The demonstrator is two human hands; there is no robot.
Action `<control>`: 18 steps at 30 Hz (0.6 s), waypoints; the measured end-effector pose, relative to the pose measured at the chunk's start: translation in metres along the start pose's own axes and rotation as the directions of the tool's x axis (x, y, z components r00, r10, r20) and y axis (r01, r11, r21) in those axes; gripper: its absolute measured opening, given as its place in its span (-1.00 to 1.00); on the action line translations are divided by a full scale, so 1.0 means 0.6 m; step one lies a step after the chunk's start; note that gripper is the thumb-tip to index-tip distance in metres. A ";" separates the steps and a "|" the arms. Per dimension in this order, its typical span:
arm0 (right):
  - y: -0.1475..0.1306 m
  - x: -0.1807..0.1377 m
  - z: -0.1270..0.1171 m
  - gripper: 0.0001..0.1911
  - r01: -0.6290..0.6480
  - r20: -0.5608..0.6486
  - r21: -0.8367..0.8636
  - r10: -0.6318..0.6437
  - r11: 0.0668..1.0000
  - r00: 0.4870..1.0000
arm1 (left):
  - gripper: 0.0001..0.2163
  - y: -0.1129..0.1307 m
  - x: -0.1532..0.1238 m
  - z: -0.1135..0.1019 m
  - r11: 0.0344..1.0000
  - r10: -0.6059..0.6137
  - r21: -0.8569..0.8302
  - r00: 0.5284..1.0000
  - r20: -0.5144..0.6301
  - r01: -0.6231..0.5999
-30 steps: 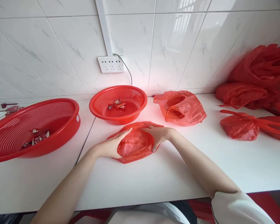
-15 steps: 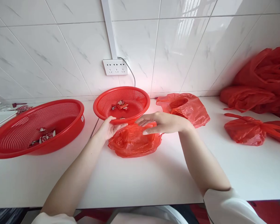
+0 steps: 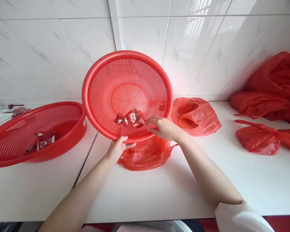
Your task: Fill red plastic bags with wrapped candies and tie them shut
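Observation:
A red perforated plastic basket [image 3: 129, 93] is tilted up, its open side facing me. My left hand [image 3: 118, 147] grips its lower rim, thumb on the inside and fingers beneath. Small red wrapped packets [image 3: 132, 118] lie bunched in the basket's lower part. My right hand [image 3: 163, 128] is at the lower right of the basket, fingers stretched out and apart beside the packets, holding nothing visible. Under the rim, a crumpled red plastic bag [image 3: 143, 157] lies on the white table, partly hidden by the basket.
Another red basket [image 3: 71, 111] with a few packets [image 3: 45, 141] stands at the left. A flat red bag [image 3: 198, 117] lies to the right. Farther right are a tied red bag [image 3: 257, 139] and a heap of red bags [image 3: 275, 75]. A tiled wall [image 3: 198, 64] closes off the back.
The middle basket has been raised and tipped toward me, with my left hand now on its rim. The packets have slid to its lower side. My right hand has moved to the packets.

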State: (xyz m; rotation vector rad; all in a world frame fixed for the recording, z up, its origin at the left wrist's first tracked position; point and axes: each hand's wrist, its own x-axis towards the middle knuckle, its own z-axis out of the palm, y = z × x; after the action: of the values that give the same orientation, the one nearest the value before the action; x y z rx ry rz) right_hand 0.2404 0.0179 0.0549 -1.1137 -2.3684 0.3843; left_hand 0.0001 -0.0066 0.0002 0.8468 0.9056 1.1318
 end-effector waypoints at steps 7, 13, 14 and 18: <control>-0.007 0.007 0.035 -0.40 0.032 -0.033 -0.048 -0.033 0.998 0.999 | -0.83 -0.019 -0.006 0.006 0.996 0.038 0.080 0.998 0.057 -0.042; -0.009 0.007 0.047 -0.34 0.149 0.147 0.016 -0.150 0.989 0.978 | -0.78 -0.014 -0.005 0.003 0.995 0.062 0.080 0.997 0.035 -0.065; -0.010 0.008 0.044 -0.45 0.174 0.145 0.042 -0.178 0.984 0.973 | -0.77 -0.011 -0.003 0.002 0.993 0.083 0.082 0.996 0.027 -0.085; -0.021 0.008 0.027 -0.65 0.189 0.089 0.136 -0.202 0.972 0.975 | -0.75 -0.001 0.004 -0.001 0.990 0.120 0.073 0.993 -0.021 -0.118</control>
State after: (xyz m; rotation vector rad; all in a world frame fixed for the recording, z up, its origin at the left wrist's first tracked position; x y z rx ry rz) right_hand 0.2207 0.0130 0.0483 -0.8114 -2.4768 0.5246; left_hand 0.0002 -0.0041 -0.0009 0.9572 0.9305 1.2219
